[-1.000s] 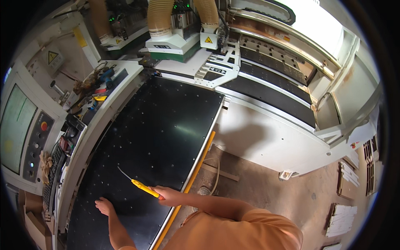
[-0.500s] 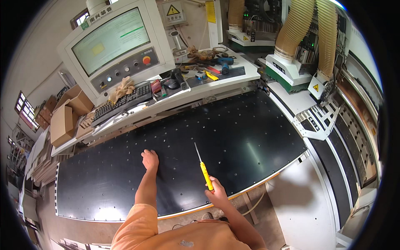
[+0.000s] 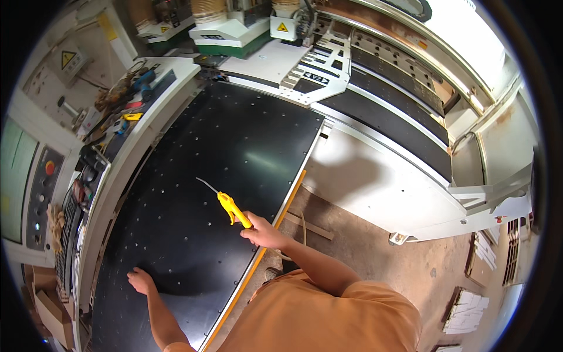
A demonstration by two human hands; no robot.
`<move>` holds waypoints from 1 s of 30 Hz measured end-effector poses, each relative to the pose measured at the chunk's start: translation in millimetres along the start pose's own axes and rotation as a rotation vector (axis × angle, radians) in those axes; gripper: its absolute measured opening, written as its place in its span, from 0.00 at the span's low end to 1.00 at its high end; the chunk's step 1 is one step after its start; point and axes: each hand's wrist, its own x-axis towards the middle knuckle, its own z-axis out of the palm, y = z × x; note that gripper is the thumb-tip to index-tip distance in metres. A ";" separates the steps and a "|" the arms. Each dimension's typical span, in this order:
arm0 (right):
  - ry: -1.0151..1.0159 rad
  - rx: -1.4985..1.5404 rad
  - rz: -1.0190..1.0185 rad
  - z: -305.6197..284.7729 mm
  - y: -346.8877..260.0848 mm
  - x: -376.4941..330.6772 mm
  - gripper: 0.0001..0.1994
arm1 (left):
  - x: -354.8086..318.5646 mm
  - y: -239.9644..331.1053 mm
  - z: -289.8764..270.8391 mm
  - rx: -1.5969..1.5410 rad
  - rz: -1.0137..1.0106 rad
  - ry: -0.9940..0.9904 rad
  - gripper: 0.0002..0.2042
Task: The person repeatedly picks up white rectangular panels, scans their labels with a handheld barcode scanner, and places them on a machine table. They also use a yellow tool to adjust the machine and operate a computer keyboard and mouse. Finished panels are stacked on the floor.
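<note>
A yellow air blow gun (image 3: 232, 209) with a thin bent metal nozzle is gripped in my right hand (image 3: 262, 230). Its nozzle points up and to the left over a long black tabletop (image 3: 246, 141) dotted with small round fittings. The fingers of my right hand wrap the handle and hide its lower end. Farther left and nearer to me, my left hand (image 3: 141, 281) is low over the black surface with its fingers curled in. Nothing sticks out of that hand; whether it touches the surface is hard to tell.
Along the left runs a white bench (image 3: 126, 138) with a keyboard (image 3: 67, 240), scattered tools and a control panel (image 3: 44, 196). A white-and-green machine head (image 3: 231, 38) stands at the far end. Right of the tabletop is a white machine panel (image 3: 363, 176); board stacks (image 3: 466, 311) lie on the floor.
My view has swung to the right, so the bench and screen now sit at the left edge. The blow gun has tilted leftward in my right hand. My left hand remains curled over the tabletop.
</note>
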 end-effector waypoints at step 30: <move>-0.678 0.026 0.167 -245.9 -58.2 188.2 0.18 | -123.8 209.0 6.1 0.116 -0.106 -0.032 0.22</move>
